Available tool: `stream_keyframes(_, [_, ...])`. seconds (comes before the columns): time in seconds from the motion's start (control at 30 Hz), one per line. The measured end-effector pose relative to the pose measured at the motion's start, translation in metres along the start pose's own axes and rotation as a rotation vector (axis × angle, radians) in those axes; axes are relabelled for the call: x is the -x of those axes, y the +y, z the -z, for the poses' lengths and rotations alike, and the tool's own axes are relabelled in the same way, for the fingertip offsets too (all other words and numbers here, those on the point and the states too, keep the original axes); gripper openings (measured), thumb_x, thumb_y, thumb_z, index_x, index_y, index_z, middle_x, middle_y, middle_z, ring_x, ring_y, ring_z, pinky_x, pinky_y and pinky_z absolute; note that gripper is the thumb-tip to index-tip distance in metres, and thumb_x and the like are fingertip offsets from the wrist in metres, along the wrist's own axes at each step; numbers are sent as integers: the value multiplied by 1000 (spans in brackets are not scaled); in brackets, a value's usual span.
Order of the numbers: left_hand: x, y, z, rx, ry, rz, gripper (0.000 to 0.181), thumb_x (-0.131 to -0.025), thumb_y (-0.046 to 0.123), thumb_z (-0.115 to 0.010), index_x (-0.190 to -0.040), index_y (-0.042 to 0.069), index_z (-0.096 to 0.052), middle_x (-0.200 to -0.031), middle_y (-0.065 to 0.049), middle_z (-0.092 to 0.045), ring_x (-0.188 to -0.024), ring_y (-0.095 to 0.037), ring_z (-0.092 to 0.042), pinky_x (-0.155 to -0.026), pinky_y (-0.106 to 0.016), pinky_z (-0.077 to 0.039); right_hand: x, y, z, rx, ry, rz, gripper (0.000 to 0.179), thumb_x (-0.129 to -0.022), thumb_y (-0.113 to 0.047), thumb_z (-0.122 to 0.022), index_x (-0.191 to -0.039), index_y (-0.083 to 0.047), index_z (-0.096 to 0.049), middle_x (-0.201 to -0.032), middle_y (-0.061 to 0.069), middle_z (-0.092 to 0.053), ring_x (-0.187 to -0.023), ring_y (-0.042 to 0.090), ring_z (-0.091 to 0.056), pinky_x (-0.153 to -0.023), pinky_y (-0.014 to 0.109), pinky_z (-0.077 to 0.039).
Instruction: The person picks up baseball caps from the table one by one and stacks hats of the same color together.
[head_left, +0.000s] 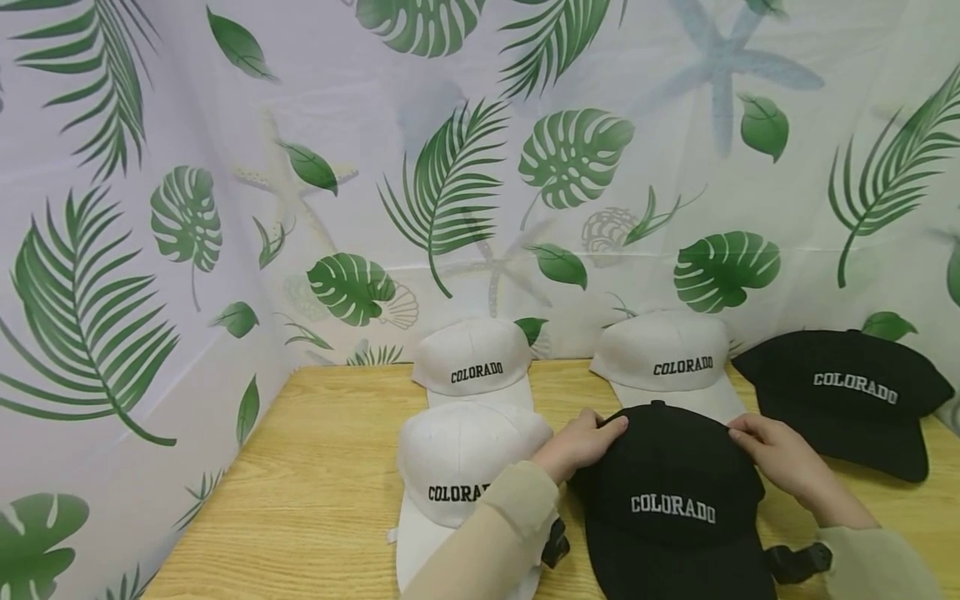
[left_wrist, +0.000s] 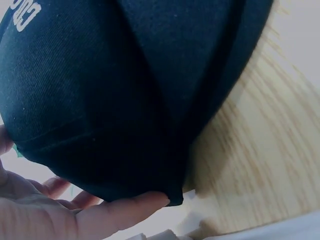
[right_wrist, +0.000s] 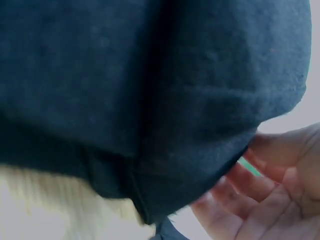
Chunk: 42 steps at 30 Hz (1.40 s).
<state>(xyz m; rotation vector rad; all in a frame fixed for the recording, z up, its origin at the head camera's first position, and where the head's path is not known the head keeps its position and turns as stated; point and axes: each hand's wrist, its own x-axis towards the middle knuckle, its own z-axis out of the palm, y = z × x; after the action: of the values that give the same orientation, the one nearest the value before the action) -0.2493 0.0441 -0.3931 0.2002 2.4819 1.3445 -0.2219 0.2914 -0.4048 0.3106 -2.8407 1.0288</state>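
A black baseball cap [head_left: 671, 458] with COLORADO in white letters faces the front of the table, its brim toward the camera. My left hand [head_left: 579, 443] grips the cap's left side near the top, and my right hand [head_left: 789, 467] pinches its right side. Seen from the left wrist, the thumb of the left hand [left_wrist: 65, 215] lies along the cap's [left_wrist: 85, 100] lower edge with the fingers behind. In the right wrist view, the fingers and thumb of the right hand [right_wrist: 275, 190] meet the cloth [right_wrist: 215, 125] at its edge.
Just left of the black cap is a white COLORADO cap [head_left: 465, 446], partly covered by my left sleeve. Two more white caps [head_left: 472, 350] [head_left: 667, 346] stand along the back by the leaf-print cloth [head_left: 337, 125]. Another black cap [head_left: 847, 408] sits at the right on the wooden table [head_left: 300, 483].
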Motion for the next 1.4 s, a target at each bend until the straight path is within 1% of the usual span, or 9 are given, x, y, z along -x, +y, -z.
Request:
stream_keyframes(0.17, [1, 0, 1, -27, 11, -6, 40, -89, 42, -48, -105, 5, -48, -98, -9, -49, -93, -23, -48, -80, -37, -39, 2, -6, 10, -14, -55, -20, 26, -93, -16, -46, -100, 8, -54, -94, 18, -57, -84, 32, -55, -65, 38, -45])
stream_keyframes(0.27, [3, 1, 2, -59, 17, -21, 44, -89, 42, -48, -114, 6, -46, -108, -11, -47, -101, -24, -46, -83, -38, -38, 2, -9, 16, 12, -85, -10, 30, -91, -21, -50, -102, 7, -53, -98, 21, -56, -87, 36, -55, -66, 42, -45])
stream_keyframes(0.33, [5, 2, 3, -86, 12, -26, 51, -86, 45, -51, -119, 7, -43, -112, -11, -46, -101, -24, -46, -84, -37, -38, 3, -10, 20, 7, -141, -29, 34, -91, -25, -50, -105, 7, -52, -101, 22, -56, -89, 37, -54, -65, 42, -46])
stream_keyframes(0.5, [12, 3, 4, -116, -35, -27, 72, -73, 52, -64, -126, 12, -38, -106, -6, -43, -91, -20, -46, -81, -34, -39, 5, -7, 22, -191, -342, -144, 50, -95, -32, -40, -119, 11, -35, -114, 32, -42, -103, 46, -43, -65, 48, -47])
stream_keyframes(0.6, [14, 2, 4, -106, -51, -30, 77, -70, 50, -68, -129, 13, -35, -104, -5, -42, -90, -18, -45, -81, -33, -39, 5, -5, 19, -284, -392, -180, 56, -95, -33, -37, -124, 13, -23, -120, 36, -32, -110, 52, -32, -66, 52, -46])
stream_keyframes(0.87, [13, 1, 2, -59, -34, -40, 74, -71, 47, -69, -127, 12, -35, -103, -5, -42, -90, -19, -45, -80, -33, -40, 5, -9, 13, -300, -319, -115, 56, -97, -32, -34, -127, 13, -21, -121, 36, -30, -111, 51, -31, -70, 51, -45])
stream_keyframes(1.1, [12, 1, 0, -54, -18, -32, 73, -71, 47, -68, -127, 12, -35, -102, -4, -42, -89, -19, -45, -81, -35, -40, 5, -12, 12, -278, -288, -101, 55, -96, -32, -35, -126, 13, -23, -121, 35, -32, -110, 50, -34, -71, 50, -45])
stream_keyframes(1.27, [12, 2, 1, -86, -25, -44, 66, -75, 45, -65, -124, 10, -38, -104, -5, -42, -91, -19, -45, -81, -34, -39, 5, -11, 13, -259, -286, -93, 53, -97, -30, -33, -125, 14, -25, -119, 35, -34, -108, 48, -37, -71, 50, -45])
stream_keyframes(1.4, [19, 9, 6, -167, -36, -103, 60, -80, 45, -60, -123, 8, -43, -111, -6, -43, -98, -17, -45, -84, -32, -38, 7, -10, 14, -204, -229, -69, 48, -98, -26, -32, -121, 16, -31, -115, 34, -40, -104, 46, -42, -72, 48, -46])
